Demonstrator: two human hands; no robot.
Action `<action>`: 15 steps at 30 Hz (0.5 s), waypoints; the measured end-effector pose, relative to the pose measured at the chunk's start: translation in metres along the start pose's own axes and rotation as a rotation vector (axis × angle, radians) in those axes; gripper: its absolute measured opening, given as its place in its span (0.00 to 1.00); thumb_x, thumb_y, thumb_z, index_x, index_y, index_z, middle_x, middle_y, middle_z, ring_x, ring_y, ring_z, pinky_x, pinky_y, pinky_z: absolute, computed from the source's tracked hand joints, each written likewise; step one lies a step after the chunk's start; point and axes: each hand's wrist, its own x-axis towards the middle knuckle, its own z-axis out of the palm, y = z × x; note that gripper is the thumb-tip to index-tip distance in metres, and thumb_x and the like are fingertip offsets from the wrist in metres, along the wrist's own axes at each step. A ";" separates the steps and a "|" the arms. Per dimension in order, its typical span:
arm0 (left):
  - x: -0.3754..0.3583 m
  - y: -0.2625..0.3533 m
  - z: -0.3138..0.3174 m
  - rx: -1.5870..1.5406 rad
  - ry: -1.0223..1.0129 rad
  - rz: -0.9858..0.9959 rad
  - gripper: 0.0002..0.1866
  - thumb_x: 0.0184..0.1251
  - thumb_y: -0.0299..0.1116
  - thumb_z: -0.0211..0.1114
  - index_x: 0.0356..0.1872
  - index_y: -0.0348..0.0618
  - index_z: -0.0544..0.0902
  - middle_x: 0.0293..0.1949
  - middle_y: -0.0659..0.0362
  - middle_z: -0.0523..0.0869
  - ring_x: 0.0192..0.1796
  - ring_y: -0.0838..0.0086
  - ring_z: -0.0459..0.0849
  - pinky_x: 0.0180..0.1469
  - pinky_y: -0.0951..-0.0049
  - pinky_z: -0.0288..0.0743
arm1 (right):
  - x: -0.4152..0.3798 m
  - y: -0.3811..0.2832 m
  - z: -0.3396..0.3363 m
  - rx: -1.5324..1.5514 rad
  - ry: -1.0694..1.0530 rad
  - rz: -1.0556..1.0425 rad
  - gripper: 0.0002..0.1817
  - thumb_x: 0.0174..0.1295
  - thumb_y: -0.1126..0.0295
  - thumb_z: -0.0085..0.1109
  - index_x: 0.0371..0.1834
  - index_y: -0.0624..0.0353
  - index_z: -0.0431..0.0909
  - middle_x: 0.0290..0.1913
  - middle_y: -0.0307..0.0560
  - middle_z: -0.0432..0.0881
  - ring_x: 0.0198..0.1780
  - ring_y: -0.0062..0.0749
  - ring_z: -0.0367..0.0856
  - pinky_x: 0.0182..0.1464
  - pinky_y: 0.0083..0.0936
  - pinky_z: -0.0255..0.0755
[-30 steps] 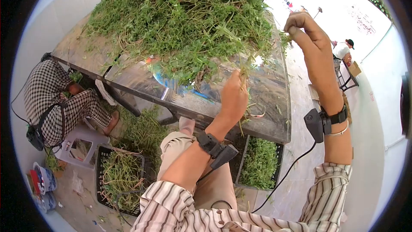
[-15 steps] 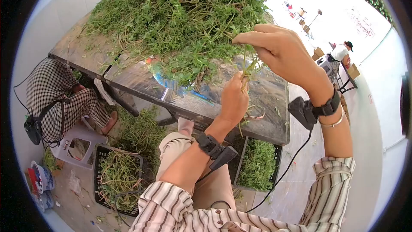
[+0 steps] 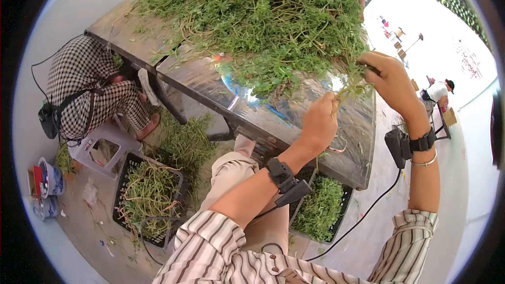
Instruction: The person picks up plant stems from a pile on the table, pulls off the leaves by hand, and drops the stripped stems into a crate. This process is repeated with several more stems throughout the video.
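My left hand [image 3: 319, 125] is closed round the lower stems of a small bunch of leafy green stems [image 3: 348, 90], above the near right part of the table. My right hand [image 3: 390, 80] is bent at the wrist over the bunch's leafy end, its fingers curled together on the leaves. The fingertips are partly hidden. Behind both hands, a large heap of the same greens [image 3: 263, 26] covers much of the wooden table [image 3: 336, 147]. A black strap with a small device sits on each wrist.
Below the table stand a black crate of pale stems [image 3: 181, 192] and a crate of leafy greens [image 3: 351, 215]. Loose greens [image 3: 184, 144] lie on the floor. A person in checked clothes [image 3: 79, 84] sits on a plastic stool [image 3: 89, 155] at left. Another person [image 3: 437, 92] is far right.
The view has shifted, so the table and heap appear farther right. My right hand has moved lower and away from my left hand, with the bunch stretched between them.
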 end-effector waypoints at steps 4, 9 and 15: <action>-0.001 0.002 0.000 0.003 0.029 -0.009 0.09 0.68 0.31 0.51 0.43 0.36 0.73 0.32 0.45 0.79 0.33 0.51 0.77 0.33 0.61 0.69 | -0.004 -0.002 -0.012 -0.038 -0.050 0.053 0.10 0.53 0.74 0.51 0.38 0.67 0.74 0.31 0.56 0.76 0.33 0.47 0.75 0.39 0.33 0.69; 0.000 -0.002 0.003 0.037 0.085 0.093 0.07 0.65 0.29 0.52 0.40 0.37 0.70 0.32 0.42 0.78 0.35 0.44 0.75 0.34 0.53 0.67 | -0.012 -0.003 -0.008 -0.122 0.016 -0.013 0.06 0.56 0.75 0.50 0.35 0.65 0.73 0.29 0.55 0.73 0.34 0.47 0.74 0.38 0.34 0.67; 0.001 0.001 0.002 0.008 0.067 0.052 0.06 0.65 0.29 0.52 0.36 0.37 0.69 0.29 0.42 0.77 0.35 0.43 0.74 0.34 0.53 0.66 | -0.015 -0.003 -0.007 -0.311 0.111 -0.084 0.06 0.54 0.78 0.51 0.35 0.64 0.73 0.29 0.52 0.73 0.31 0.46 0.74 0.34 0.31 0.67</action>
